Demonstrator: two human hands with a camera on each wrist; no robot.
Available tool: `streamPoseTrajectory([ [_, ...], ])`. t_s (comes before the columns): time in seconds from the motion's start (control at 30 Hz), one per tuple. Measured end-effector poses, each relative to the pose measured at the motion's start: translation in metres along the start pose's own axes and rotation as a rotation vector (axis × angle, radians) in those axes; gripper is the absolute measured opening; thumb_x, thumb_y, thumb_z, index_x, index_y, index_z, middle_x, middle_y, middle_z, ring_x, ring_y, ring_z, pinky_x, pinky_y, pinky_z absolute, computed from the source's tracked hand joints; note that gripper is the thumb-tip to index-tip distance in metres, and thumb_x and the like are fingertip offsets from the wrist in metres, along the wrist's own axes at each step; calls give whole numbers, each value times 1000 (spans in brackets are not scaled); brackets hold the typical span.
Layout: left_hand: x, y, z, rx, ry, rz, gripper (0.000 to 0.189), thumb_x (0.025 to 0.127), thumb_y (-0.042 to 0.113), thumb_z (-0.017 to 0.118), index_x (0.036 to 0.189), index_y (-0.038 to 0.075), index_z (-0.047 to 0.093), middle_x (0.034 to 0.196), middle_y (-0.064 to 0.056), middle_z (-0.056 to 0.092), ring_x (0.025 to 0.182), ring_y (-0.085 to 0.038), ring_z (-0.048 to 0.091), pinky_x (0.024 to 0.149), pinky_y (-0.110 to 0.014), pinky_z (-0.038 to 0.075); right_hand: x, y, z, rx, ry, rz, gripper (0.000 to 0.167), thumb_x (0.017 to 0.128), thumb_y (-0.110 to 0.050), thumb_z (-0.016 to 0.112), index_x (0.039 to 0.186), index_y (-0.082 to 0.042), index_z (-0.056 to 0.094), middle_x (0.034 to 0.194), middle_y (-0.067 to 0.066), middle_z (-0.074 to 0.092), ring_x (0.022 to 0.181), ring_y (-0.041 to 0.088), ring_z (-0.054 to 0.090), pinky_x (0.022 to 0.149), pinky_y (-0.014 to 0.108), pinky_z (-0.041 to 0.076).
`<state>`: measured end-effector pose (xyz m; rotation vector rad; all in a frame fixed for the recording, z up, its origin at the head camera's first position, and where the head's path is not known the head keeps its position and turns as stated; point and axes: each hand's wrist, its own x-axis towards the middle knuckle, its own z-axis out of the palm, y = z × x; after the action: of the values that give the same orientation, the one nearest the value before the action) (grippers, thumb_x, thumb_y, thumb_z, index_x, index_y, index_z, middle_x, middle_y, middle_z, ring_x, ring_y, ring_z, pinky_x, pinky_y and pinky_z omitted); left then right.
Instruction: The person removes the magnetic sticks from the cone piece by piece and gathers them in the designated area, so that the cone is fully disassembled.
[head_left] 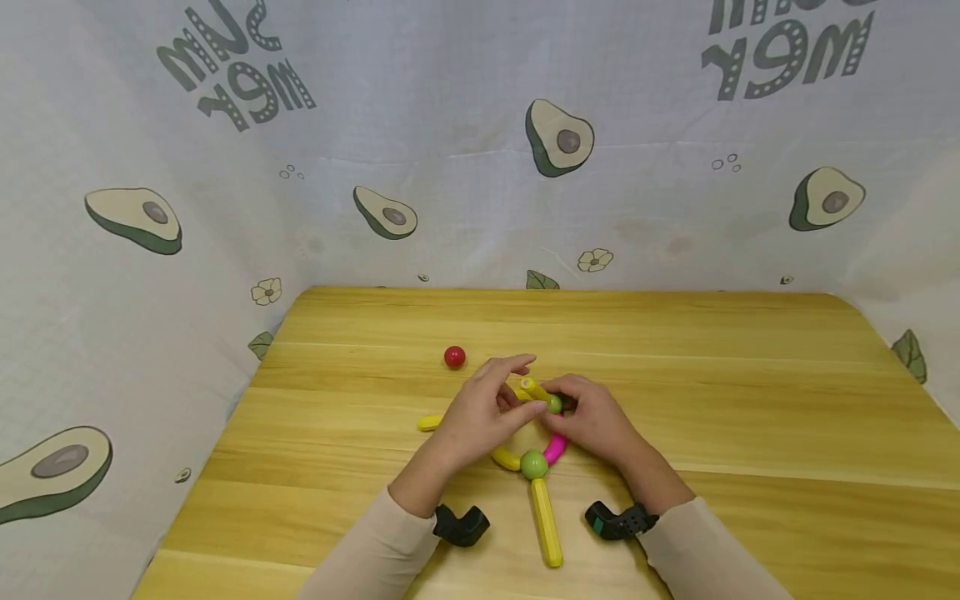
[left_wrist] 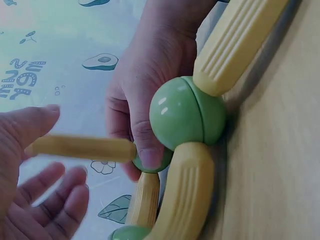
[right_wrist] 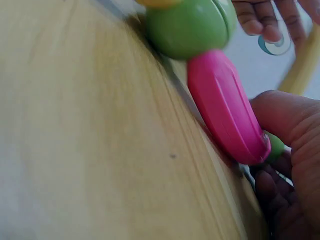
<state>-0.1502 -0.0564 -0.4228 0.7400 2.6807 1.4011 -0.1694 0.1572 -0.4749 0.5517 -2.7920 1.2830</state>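
Note:
My right hand (head_left: 596, 421) pinches a green ball (head_left: 554, 404) with the thumb on it, at the far side of a ring of magnetic-type sticks and balls. From that ball a yellow stick (left_wrist: 85, 148) sticks out toward my left hand (head_left: 476, 421). The left fingers are spread around the stick's free end without curling round it. A curved magenta stick (right_wrist: 227, 107) runs from the held ball to a nearer green ball (head_left: 534, 465). That nearer ball also joins a curved yellow stick (head_left: 506, 458) and a straight yellow stick (head_left: 547, 523) pointing toward me. The left hand hides part of the ring.
A loose red ball (head_left: 454, 357) lies on the wooden table (head_left: 750, 400) beyond the left hand. The end of another yellow stick (head_left: 429, 423) shows left of that hand. A white curtain (head_left: 465, 100) printed with avocados hangs behind the table and along its sides.

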Motion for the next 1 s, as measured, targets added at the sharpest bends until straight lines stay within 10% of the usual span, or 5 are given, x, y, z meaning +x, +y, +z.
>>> streamPoseTrajectory([
  [0.37,2,-6,-14,95,35,36,30,92,25,78,116,8,74,110,-4,74,90,-13,70,81,-23,59,0,-1,0,6,-55,9,30,87,-25,83,116,-20,76,116,-3,73,106,15,66,90,33,55],
  [1.0,2,-26,-36,19,-76,-152,22,93,28,77,110,13,76,99,2,73,86,-7,65,76,-22,56,-1,-3,-2,37,-75,34,29,90,-19,79,119,-18,74,118,2,72,99,13,63,84,27,54],
])
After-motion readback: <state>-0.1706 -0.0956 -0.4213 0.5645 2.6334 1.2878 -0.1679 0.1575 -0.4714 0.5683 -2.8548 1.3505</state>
